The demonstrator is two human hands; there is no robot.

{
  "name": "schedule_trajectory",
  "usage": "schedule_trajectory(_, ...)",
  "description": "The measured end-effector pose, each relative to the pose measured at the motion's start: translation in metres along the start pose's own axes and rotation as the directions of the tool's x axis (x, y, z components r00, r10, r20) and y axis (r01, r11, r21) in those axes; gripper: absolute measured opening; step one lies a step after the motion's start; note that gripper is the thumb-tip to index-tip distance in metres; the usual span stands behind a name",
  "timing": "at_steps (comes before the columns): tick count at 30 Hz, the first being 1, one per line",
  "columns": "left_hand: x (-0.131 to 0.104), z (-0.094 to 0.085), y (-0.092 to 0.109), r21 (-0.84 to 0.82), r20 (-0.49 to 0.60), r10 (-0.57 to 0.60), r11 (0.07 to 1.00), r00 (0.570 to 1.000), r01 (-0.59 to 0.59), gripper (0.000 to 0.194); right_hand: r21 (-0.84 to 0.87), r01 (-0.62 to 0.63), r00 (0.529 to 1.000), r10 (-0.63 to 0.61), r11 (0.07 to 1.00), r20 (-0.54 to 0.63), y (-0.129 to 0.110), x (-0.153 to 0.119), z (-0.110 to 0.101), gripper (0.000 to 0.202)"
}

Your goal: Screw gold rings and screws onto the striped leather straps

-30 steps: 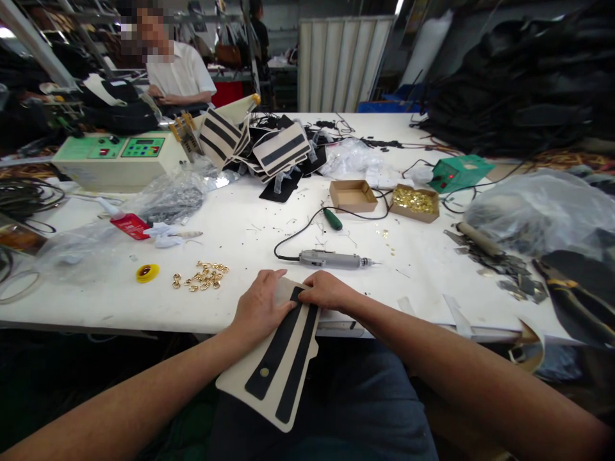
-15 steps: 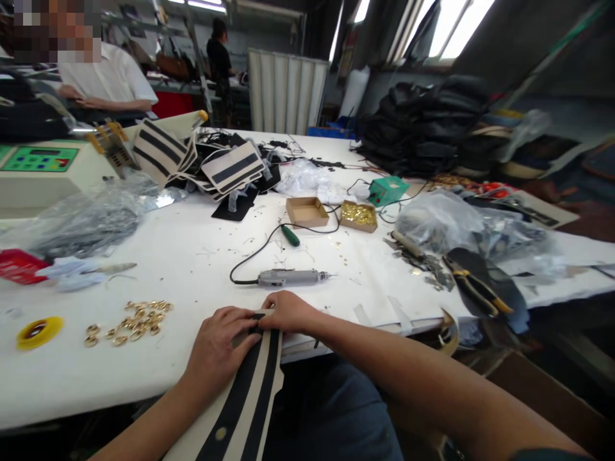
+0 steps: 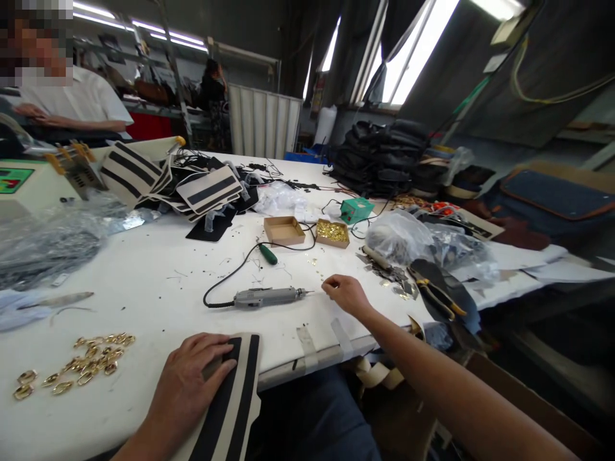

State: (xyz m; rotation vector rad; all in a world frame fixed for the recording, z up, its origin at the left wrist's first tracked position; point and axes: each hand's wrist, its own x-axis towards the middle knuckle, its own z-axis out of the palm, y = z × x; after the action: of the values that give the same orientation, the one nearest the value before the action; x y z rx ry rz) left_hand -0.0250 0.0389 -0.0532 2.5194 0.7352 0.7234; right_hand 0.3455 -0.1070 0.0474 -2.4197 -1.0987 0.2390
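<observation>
My left hand (image 3: 195,378) lies on a black-and-cream striped panel (image 3: 244,384) at the table's front edge, thumb and fingers gripping its upper left part. Over the white table, right of the grey electric screwdriver (image 3: 269,296), is my right hand (image 3: 346,294). Its fingers are curled together near the screwdriver's tip; whatever is between them is too small to name. A small cardboard box of gold pieces (image 3: 331,234) stands beyond it, beside a box without visible contents (image 3: 284,230). Gold metal rings (image 3: 91,362) lie at the left.
A green-handled tool (image 3: 268,254) and a green box (image 3: 355,209) are on the table (image 3: 158,282). Striped panels (image 3: 206,192) are heaped at the back left. Pliers (image 3: 437,296) and plastic bags (image 3: 403,237) lie right. A person in white (image 3: 86,96) is at the far left.
My right hand has left the striped panel and moved right and forward over the table. My left hand stays on the panel. The view has shifted to the right.
</observation>
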Motion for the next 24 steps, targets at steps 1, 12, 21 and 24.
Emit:
schedule_trajectory(1,0.0,0.001,-0.001,-0.002,-0.008,0.003,1.0,1.0,-0.003,0.026,-0.021,-0.022,1.0,0.022,1.0,-0.013,0.009,0.01,-0.004,0.023)
schedule_trajectory(12,-0.006,0.012,-0.016,0.019,-0.034,0.018,1.0,0.999,-0.018,0.037,-0.214,-0.064,0.997,0.054,0.975,-0.052,0.058,0.081,-0.039,0.028)
schedule_trajectory(21,-0.011,0.018,-0.025,0.064,-0.012,0.022,0.998,1.0,-0.021,0.035,-0.267,-0.004,0.998,0.019,0.964,0.054,0.101,0.071,-0.046,0.021)
schedule_trajectory(24,-0.012,0.017,-0.024,0.062,-0.017,0.016,0.998,1.0,-0.015,0.034,-0.286,-0.002,0.999,0.015,0.958,0.046,0.1,0.071,-0.045,0.019)
